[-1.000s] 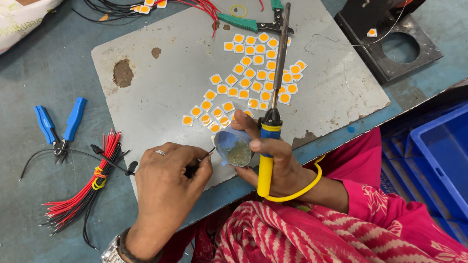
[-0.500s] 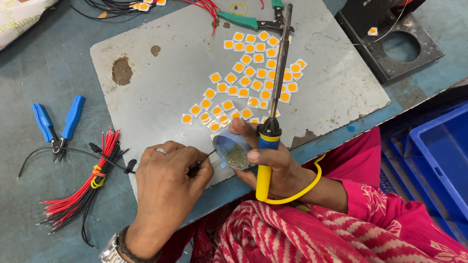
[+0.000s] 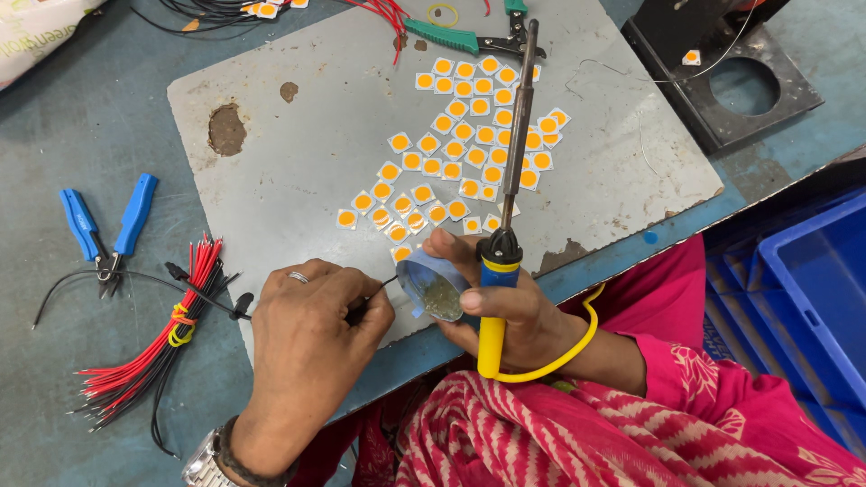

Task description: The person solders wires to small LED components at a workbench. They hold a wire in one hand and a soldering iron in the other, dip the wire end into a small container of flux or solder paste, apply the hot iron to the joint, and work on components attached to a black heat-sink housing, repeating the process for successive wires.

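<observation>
My left hand (image 3: 307,334) pinches a thin black wire (image 3: 374,293) whose tip reaches into a small blue tin (image 3: 433,284) of brownish paste. My right hand (image 3: 519,311) holds that tin tilted toward the left hand. It also grips the blue and yellow handle of a soldering iron (image 3: 516,144), whose long shaft points away over the board. Both hands sit at the near edge of a worn grey board (image 3: 298,153). Several small square chips with orange centres (image 3: 460,144) lie scattered on the board just beyond the tin.
A bundle of red and black wires (image 3: 153,352) and blue-handled pliers (image 3: 104,225) lie left of the board. Green-handled pliers (image 3: 460,38) rest at its far edge. A black metal fixture with a round hole (image 3: 722,86) stands at the back right; blue crates (image 3: 803,289) sit to the right.
</observation>
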Available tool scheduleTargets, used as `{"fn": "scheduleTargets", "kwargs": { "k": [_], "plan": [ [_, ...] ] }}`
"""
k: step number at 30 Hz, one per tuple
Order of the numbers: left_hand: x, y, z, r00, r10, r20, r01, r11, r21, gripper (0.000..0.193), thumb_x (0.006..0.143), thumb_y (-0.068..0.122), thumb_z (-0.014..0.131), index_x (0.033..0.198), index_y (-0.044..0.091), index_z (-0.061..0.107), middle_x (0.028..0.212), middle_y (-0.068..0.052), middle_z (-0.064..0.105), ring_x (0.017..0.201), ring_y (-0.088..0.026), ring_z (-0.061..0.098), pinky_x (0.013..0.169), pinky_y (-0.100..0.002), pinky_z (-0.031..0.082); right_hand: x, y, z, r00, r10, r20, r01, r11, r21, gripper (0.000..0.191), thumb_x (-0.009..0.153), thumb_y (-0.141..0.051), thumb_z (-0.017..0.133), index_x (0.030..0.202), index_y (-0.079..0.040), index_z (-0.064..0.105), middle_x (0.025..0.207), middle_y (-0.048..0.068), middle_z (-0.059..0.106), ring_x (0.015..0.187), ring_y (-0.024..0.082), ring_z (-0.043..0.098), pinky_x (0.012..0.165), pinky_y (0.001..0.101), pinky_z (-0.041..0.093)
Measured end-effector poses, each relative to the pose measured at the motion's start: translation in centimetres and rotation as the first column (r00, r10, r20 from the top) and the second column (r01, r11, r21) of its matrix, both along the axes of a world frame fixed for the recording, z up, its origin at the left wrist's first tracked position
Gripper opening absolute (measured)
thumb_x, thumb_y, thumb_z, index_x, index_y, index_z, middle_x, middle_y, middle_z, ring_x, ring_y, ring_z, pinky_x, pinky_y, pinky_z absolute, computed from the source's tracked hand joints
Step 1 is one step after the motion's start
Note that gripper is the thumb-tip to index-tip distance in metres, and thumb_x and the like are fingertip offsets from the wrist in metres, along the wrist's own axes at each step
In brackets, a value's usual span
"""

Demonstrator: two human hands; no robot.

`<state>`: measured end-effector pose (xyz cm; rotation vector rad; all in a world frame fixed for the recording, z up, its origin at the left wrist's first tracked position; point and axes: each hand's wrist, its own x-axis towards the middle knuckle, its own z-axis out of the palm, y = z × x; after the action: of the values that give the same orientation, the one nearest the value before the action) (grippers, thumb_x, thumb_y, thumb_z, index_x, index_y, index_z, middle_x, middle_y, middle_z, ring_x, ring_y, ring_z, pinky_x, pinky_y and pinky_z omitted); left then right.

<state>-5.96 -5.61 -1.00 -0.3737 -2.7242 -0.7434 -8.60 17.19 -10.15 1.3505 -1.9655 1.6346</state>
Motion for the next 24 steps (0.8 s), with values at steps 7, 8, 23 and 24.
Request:
{"fn": "scheduleTargets", "kwargs": {
  "k": [7,8,23,24],
  "plan": [
    [0.1,0.0,-0.1,1.000,0.010,-0.002,-0.010,1.000,0.003,0.007,0.076,0.016,0.079,0.076,0.010,0.075,0.066,-0.002,0.068,0.066,-0.024,0.066,0.077,-0.041,0.048,0.3,-0.1,0.2,0.998,0.044,0.039,-0.043,0.999,-0.022,0.078,0.090,0.014,0.077,0.141,-0.027,0.033,0.167,0.019,0.029,0.151,0.039,0.049,0.122,0.0496,0.051],
    [0.2,0.1,-0.2,1.000,0.007,-0.006,-0.007,1.000,0.004,0.007,0.076,0.016,0.079,0.077,0.010,0.075,0.066,-0.002,0.068,0.067,-0.024,0.066,0.077,-0.042,0.047,0.4,0.0,0.3,0.998,0.045,0.035,-0.045,0.999,-0.018,0.079,0.090,0.014,0.078,0.141,-0.027,0.033,0.167,0.019,0.029,0.151,0.039,0.049,0.122,0.0498,0.051],
    [0.3,0.3,0.2,0.999,0.032,-0.007,-0.032,0.999,-0.004,0.009,0.075,0.017,0.079,0.072,0.011,0.074,0.063,-0.003,0.067,0.064,-0.025,0.065,0.078,-0.041,0.050,0.2,-0.4,1.2,0.996,-0.079,0.050,0.079,0.997,0.008,0.081,0.090,0.009,0.079,0.143,-0.025,0.029,0.167,0.022,0.029,0.149,0.040,0.051,0.120,0.0492,0.053],
    [0.3,0.3,0.3,1.000,0.029,-0.006,-0.029,1.000,-0.001,0.010,0.075,0.018,0.079,0.072,0.011,0.074,0.063,-0.002,0.067,0.064,-0.025,0.065,0.078,-0.041,0.050,0.3,-0.5,1.3,0.991,-0.121,0.050,0.120,0.993,0.014,0.081,0.090,0.008,0.080,0.142,-0.025,0.028,0.167,0.022,0.029,0.148,0.040,0.052,0.120,0.0487,0.053]
  ]
}}
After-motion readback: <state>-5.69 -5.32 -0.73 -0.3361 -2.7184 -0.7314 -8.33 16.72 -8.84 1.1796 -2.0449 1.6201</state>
